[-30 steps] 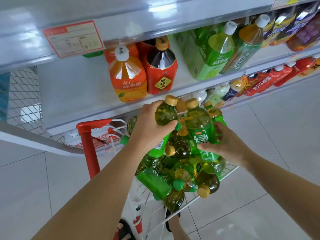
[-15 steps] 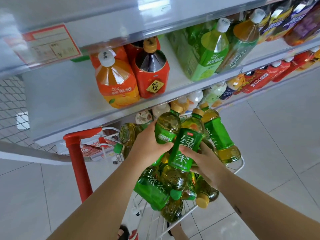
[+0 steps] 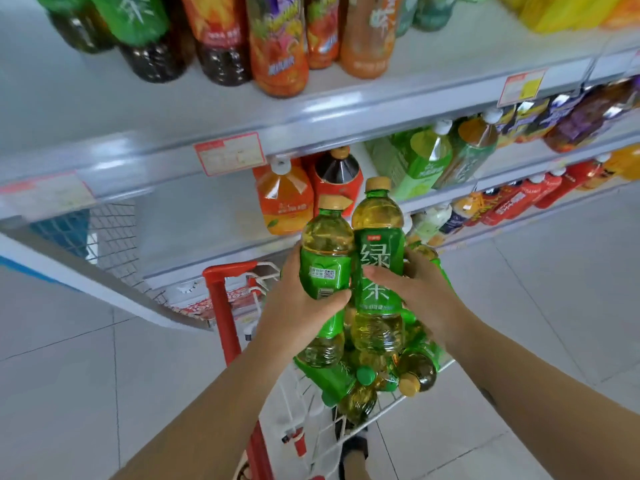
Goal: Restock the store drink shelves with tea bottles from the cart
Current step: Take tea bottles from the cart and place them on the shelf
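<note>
My left hand point(image 3: 298, 306) grips a green tea bottle point(image 3: 323, 268) with a tan cap, held upright. My right hand point(image 3: 420, 296) grips a second green tea bottle point(image 3: 379, 258), also upright, and a third bottle shows partly behind its fingers. Both bottles touch side by side above the cart point(image 3: 377, 407), a white wire basket with a red handle. Several more green tea bottles point(image 3: 415, 372) lie piled in the cart under my hands. The shelves point(image 3: 214, 220) stand just beyond the cart.
Large orange and red-labelled bottles point(image 3: 285, 199) stand on the middle shelf, with bare shelf to their left. The upper shelf point(image 3: 138, 109) carries dark and orange drink bottles at the back. Green bottles point(image 3: 426, 157) and red bottles point(image 3: 540, 188) fill the shelves to the right. Tiled floor surrounds the cart.
Both hands have lifted the bottles up out of the cart pile and brought them upright. The view has tilted upward, showing the upper shelf.
</note>
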`<move>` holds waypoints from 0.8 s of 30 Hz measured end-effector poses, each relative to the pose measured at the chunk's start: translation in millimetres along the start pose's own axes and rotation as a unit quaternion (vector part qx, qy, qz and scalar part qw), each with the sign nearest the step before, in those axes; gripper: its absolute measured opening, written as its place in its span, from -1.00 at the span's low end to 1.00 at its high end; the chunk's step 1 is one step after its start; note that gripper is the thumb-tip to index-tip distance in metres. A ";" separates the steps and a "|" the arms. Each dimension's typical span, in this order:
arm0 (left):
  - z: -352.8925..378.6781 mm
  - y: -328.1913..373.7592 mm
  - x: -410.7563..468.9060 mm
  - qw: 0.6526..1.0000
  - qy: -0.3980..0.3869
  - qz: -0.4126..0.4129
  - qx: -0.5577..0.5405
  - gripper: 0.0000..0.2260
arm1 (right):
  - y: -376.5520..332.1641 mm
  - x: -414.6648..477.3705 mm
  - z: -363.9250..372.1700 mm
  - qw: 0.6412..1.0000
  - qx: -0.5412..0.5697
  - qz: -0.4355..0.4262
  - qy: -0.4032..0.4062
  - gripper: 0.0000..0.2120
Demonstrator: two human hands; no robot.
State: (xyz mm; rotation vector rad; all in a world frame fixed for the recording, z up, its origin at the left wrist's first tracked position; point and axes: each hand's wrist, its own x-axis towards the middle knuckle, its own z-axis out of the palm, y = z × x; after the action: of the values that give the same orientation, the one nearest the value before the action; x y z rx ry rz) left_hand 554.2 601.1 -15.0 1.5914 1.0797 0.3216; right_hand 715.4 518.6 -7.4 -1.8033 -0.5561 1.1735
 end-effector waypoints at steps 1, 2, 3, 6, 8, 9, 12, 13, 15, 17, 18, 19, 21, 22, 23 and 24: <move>-13.1 10.5 -9.4 1.000 0.019 0.005 -0.017 -0.39 | -17.2 -7.5 6.4 1.000 -0.008 -0.024 -0.005 -0.55; -27.0 20.4 -18.7 0.998 0.042 0.012 -0.034 -0.38 | -33.3 -14.6 13.9 0.999 -0.015 -0.046 -0.010 -0.59; -41.4 28.8 -26.8 0.996 0.067 0.025 -0.049 -0.36 | -49.6 -22.1 22.8 0.998 -0.021 -0.065 -0.013 -0.63; -86.3 51.1 -45.4 0.985 0.142 0.067 -0.078 -0.31 | -94.9 -39.0 55.8 0.991 -0.036 -0.130 -0.023 -0.64; -117.8 62.7 -53.1 0.975 0.183 0.088 -0.088 -0.35 | -122.6 -44.9 80.4 0.984 -0.039 -0.171 -0.032 -0.61; -133.3 67.3 -56.0 0.971 0.199 0.097 -0.092 -0.35 | -135.9 -46.5 92.6 0.981 -0.040 -0.189 -0.032 -0.61; -178.0 77.4 -59.1 0.958 0.242 0.126 -0.092 -0.34 | -174.0 -45.3 130.8 0.969 -0.044 -0.242 -0.029 -0.62; -191.6 79.1 -58.2 0.952 0.257 0.136 -0.090 -0.37 | -186.0 -44.0 143.4 0.964 -0.045 -0.262 -0.030 -0.62; -216.8 84.7 -55.8 0.942 0.290 0.149 -0.082 -0.42 | -208.4 -39.0 167.5 0.950 -0.052 -0.305 -0.030 -0.64; -239.3 89.8 -51.0 0.931 0.319 0.161 -0.076 -0.43 | -228.9 -31.0 189.0 0.939 -0.054 -0.339 -0.031 -0.66; -248.8 91.8 -47.9 0.927 0.328 0.167 -0.078 -0.43 | -237.4 -25.8 198.2 0.934 -0.053 -0.352 -0.032 -0.65; -257.3 93.7 -44.7 0.923 0.335 0.172 -0.082 -0.39 | -244.7 -20.7 206.4 0.930 -0.052 -0.364 -0.035 -0.62; -270.5 94.7 -38.2 0.917 0.345 0.179 -0.086 -0.33 | -255.0 -9.2 221.4 0.921 -0.048 -0.385 -0.040 -0.55; -275.2 94.2 -35.3 0.914 0.350 0.183 -0.087 -0.33 | -258.6 -3.0 227.9 0.917 -0.046 -0.394 -0.044 -0.52; -278.9 93.1 -32.2 0.912 0.354 0.189 -0.087 -0.34 | -260.9 4.4 234.1 0.914 -0.043 -0.401 -0.047 -0.51; -281.5 92.0 -29.0 0.909 0.358 0.194 -0.087 -0.34 | -262.4 12.5 240.0 0.911 -0.038 -0.408 -0.049 -0.50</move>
State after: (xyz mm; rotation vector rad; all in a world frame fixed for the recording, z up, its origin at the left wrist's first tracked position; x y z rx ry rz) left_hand 384.7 761.5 169.4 1.5484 1.2122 1.3144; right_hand 532.7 764.6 173.5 -1.3319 -1.2757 0.6534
